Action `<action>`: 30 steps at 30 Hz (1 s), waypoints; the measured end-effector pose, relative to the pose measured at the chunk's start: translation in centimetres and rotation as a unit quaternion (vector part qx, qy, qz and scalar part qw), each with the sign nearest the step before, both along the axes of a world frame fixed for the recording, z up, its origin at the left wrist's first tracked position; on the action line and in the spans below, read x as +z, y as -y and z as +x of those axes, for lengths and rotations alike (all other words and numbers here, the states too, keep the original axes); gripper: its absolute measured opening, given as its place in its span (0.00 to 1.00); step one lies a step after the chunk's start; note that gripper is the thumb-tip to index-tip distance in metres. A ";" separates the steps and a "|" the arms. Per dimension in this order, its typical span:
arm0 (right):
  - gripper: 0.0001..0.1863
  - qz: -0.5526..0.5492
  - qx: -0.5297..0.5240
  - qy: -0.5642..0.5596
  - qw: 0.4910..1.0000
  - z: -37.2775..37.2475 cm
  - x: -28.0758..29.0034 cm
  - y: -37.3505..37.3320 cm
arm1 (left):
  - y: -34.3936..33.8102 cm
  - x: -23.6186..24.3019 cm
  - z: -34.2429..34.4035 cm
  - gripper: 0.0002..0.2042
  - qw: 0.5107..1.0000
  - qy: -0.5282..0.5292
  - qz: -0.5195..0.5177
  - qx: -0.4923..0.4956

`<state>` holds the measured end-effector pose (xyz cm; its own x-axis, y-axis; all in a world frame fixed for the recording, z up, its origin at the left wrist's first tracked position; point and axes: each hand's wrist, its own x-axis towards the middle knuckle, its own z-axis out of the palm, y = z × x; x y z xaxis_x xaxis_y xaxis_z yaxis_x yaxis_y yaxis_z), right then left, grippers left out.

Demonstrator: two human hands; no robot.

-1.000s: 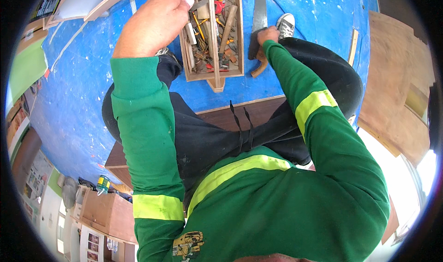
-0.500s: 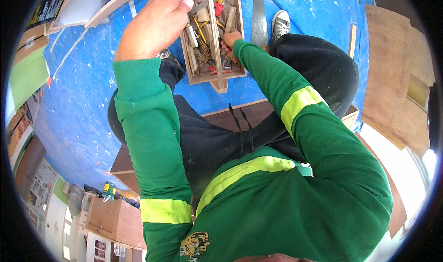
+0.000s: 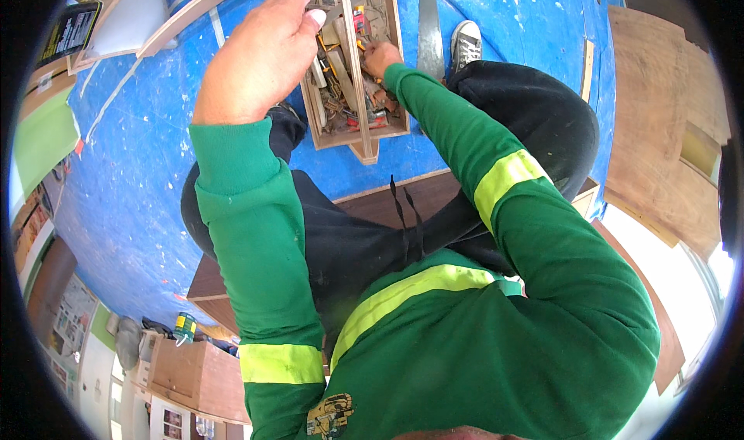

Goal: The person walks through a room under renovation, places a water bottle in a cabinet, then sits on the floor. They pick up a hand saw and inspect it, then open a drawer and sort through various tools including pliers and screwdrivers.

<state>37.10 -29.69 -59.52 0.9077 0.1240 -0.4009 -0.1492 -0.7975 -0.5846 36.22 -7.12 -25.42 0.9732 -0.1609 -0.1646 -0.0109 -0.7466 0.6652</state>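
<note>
A wooden toolbox (image 3: 308, 114) with a central handle rail (image 3: 358, 75) sits between my feet, crowded with tools and scraps. My left hand (image 3: 260, 60) is over its far left side, thumb and forefinger curved around a gap. A grey metal blade (image 3: 333, 12) shows right beside the thumb; the other fingers are hidden, so what it holds is unclear. My right hand (image 3: 382, 58) reaches into the right compartment, fingers bent down among the pieces. Whatever lies in those fingers is too small to name. Close by are a red-and-yellow item (image 3: 359, 20) and a flat wooden strip (image 3: 341, 75).
A long saw-like metal blade (image 3: 431, 37) lies on the blue sheet (image 3: 527, 21), beside my right shoe (image 3: 466, 44). Plywood sheets (image 3: 659, 122) are at the right. A wooden frame (image 3: 186, 13) stands far left, and a green-and-yellow can (image 3: 185, 325) is lower left.
My right hand has moved farther up the right compartment, away from its near end, and the wooden piece there has shifted. My left hand keeps its place over the box's left side.
</note>
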 end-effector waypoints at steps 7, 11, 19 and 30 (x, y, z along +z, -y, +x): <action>0.10 -0.236 0.223 0.173 0.930 7.2 1.9 -1.4 | 0.2 -0.4 -1.3 0.18 0.998 0.031 0.045 0.018; 0.12 -0.328 0.386 0.191 0.841 11.2 0.6 -0.7 | 0.0 1.0 -2.1 0.17 0.999 -0.018 0.037 0.030; 0.12 -0.384 0.406 0.200 0.805 12.8 -1.0 -1.7 | 0.0 1.8 -2.2 0.17 0.995 -0.083 0.044 0.043; 0.13 -0.406 0.442 0.100 0.793 13.7 -1.4 -2.7 | 1.0 1.2 -2.1 0.17 0.995 -0.076 0.052 0.036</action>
<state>50.83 -26.99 -60.93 0.6650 0.5228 -0.5334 0.7101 -0.6639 0.2345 34.11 -8.13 -24.24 0.9442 -0.0662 -0.3227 0.1399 -0.8063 0.5748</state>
